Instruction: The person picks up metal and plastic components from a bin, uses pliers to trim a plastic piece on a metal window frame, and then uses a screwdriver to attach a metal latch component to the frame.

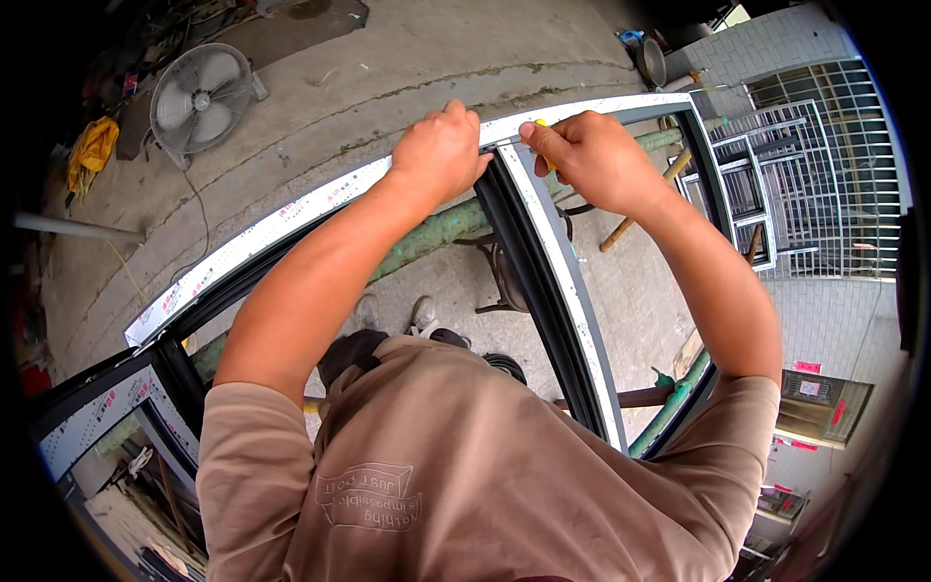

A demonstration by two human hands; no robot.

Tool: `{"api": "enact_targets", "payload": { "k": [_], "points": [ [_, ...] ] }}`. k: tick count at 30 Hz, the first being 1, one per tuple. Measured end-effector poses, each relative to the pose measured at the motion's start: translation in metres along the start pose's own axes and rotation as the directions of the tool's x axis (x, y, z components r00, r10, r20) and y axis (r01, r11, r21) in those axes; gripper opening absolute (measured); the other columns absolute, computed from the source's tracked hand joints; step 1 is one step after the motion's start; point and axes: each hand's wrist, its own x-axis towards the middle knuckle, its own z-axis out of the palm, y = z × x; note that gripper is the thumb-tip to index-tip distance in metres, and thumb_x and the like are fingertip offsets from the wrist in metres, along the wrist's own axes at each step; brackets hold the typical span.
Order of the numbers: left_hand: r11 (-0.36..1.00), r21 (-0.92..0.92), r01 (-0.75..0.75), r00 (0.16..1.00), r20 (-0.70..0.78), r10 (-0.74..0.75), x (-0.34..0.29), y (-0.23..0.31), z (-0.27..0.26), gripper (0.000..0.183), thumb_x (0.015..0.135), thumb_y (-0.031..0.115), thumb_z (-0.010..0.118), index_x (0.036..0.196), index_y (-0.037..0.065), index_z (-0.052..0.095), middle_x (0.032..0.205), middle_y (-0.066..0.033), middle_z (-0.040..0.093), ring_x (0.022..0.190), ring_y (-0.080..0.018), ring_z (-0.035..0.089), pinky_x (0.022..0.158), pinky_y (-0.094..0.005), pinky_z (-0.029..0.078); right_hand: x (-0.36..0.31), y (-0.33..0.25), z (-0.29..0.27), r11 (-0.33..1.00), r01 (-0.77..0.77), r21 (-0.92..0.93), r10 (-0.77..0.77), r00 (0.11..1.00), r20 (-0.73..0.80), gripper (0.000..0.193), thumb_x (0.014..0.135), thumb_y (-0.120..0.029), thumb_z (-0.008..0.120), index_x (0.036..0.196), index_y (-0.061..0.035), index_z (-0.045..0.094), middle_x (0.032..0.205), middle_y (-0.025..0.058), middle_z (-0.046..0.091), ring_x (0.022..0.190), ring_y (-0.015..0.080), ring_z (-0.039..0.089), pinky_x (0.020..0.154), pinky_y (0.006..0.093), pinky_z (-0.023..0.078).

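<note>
A large window frame [281, 214] of dark metal, its faces covered with white printed film, lies in front of me. A dark and white crossbar [572, 320] runs from its far rail toward my body. At the joint of rail and crossbar, my left hand [439, 152] is closed, fingertips against the dark profile; what they pinch is hidden. Just right of the joint, my right hand [599, 163] grips a yellow-handled tool [541, 124]. A thin shaft seems to point from it toward the joint, but its tip is too small to make out.
Green pipes [427, 241] pass under the frame. A standing fan [201, 101] and a yellow bag [94, 153] are at the far left. Metal grilles [824, 175] lean by the right wall. A stool [506, 276] shows through the frame, near my shoes [424, 312].
</note>
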Motion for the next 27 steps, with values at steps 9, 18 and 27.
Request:
{"api": "enact_targets", "payload": {
  "k": [9,18,27],
  "points": [
    [1.000,0.003,-0.010,1.000,0.010,0.010,0.001,-0.001,0.000,0.043,0.100,0.036,0.082,0.114,-0.003,0.069,0.118,-0.0214,0.066,0.111,-0.0438,0.075,0.093,-0.0539,0.064,-0.011,0.031,-0.019,0.708,0.646,-0.286,-0.668,0.744,0.029,0.060,0.093,0.004,0.077,0.150,-0.0109,0.067,0.117,0.0192,0.079,0.100,0.0399,0.077,0.093,0.0516,0.061],
    [1.000,0.003,-0.003,1.000,0.005,0.003,0.000,-0.001,-0.002,0.044,0.100,0.037,0.082,0.115,-0.002,0.069,0.119,-0.0216,0.066,0.111,-0.0440,0.075,0.093,-0.0549,0.064,0.004,0.027,0.017,0.749,0.414,-0.518,-0.617,0.722,-0.314,0.037,0.106,-0.039,0.075,0.126,-0.0071,0.078,0.097,0.0154,0.075,0.089,0.0384,0.077,0.077,0.0498,0.060],
    [1.000,0.008,-0.002,1.000,0.005,0.002,-0.001,-0.001,-0.003,0.045,0.099,0.037,0.082,0.116,-0.002,0.069,0.120,-0.0211,0.067,0.112,-0.0443,0.074,0.094,-0.0550,0.063,-0.007,0.026,-0.012,0.842,0.526,-0.122,-0.540,0.825,-0.168,0.039,0.102,-0.020,0.080,0.134,0.0010,0.071,0.094,0.0201,0.079,0.086,0.0398,0.077,0.080,0.0472,0.059]
  ]
}}
